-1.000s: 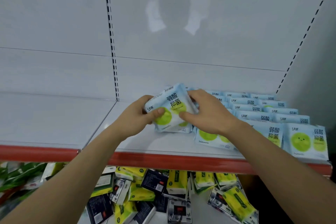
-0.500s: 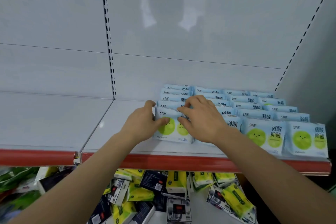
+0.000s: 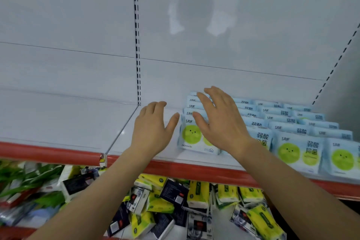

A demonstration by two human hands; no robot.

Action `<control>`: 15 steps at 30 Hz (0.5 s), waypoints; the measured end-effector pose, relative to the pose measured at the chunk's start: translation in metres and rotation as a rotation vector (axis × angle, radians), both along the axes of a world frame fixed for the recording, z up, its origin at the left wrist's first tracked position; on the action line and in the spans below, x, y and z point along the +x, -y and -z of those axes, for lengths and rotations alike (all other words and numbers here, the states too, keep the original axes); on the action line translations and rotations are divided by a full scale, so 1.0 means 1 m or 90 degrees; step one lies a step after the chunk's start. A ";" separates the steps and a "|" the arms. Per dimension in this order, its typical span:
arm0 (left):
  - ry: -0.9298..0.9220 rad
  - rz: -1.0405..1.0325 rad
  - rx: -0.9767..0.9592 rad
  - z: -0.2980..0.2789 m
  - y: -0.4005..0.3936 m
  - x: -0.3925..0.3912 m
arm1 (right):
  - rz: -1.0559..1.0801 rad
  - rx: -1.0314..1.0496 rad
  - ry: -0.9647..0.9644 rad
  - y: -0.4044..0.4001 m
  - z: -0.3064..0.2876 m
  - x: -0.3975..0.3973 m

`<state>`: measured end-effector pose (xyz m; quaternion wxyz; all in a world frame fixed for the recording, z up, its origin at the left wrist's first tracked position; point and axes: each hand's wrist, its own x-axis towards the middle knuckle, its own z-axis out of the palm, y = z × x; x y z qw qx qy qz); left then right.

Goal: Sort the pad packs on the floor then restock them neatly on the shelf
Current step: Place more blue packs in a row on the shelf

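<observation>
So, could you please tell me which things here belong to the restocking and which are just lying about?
Part of the job:
- light blue pad packs with green smiley faces
- white shelf with red front edge
- left hand, right hand

Lying about:
- yellow tissue packs
- black boxes
- green packets

A white back panel (image 3: pixel 78 25) rises behind the shelving, split by a slotted upright strip (image 3: pixel 137 45) left of the middle; a second slotted strip (image 3: pixel 339 58) slants at the far right, where a grey side wall (image 3: pixel 346 87) meets it. A faint seam runs across the panel, and a blurred dark reflection (image 3: pixel 194 11) with pale patches shows on its glossy face. The white shelf (image 3: pixel 58 122) has a red front edge (image 3: pixel 48 154). Light is soft and even.
</observation>
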<state>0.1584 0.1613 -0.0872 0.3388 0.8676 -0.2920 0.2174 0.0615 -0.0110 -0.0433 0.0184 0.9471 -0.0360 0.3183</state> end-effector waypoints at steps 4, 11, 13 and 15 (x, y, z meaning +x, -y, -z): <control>0.117 -0.095 -0.017 -0.009 -0.031 -0.006 | -0.074 0.000 0.027 -0.035 -0.002 0.014; 0.136 -0.295 0.044 -0.015 -0.125 -0.033 | -0.248 -0.012 0.009 -0.117 0.002 0.039; 0.125 -0.356 0.065 -0.013 -0.160 -0.047 | -0.300 -0.010 0.009 -0.147 0.004 0.044; 0.117 -0.421 0.086 -0.010 -0.197 -0.063 | -0.345 -0.012 0.001 -0.182 0.006 0.047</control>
